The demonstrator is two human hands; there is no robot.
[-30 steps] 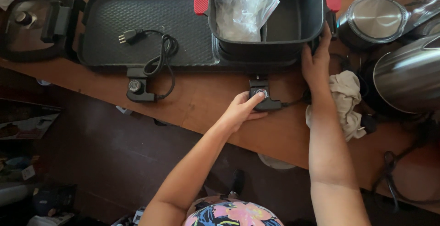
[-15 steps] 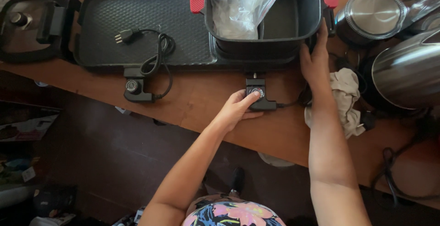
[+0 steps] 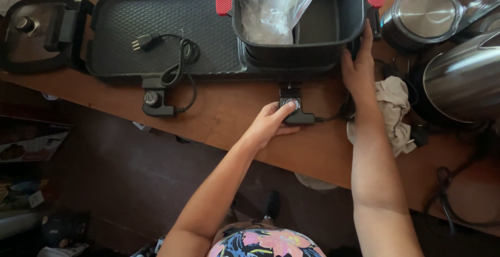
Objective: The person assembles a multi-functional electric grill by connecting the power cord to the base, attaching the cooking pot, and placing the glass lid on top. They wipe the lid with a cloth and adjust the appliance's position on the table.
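Under the left hand [image 3: 270,126], the control plug [image 3: 294,110] is half hidden.

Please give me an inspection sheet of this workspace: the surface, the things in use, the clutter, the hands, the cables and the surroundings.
Surface: wooden counter, brown, bare near its front edge.
Things in use: black deep pot with red handles on the electric grill base; a control plug with dial at its front edge.
Clutter: clear plastic bag inside the pot; crumpled cloth; two steel kettles; glass lid at far left.
Hands: left hand has its fingers on the dial; right hand lies against the pot's right side.
Cables: second control plug, its cord coiled on the flat grill plate, unplugged.
Surroundings: dark floor, a box at lower left.
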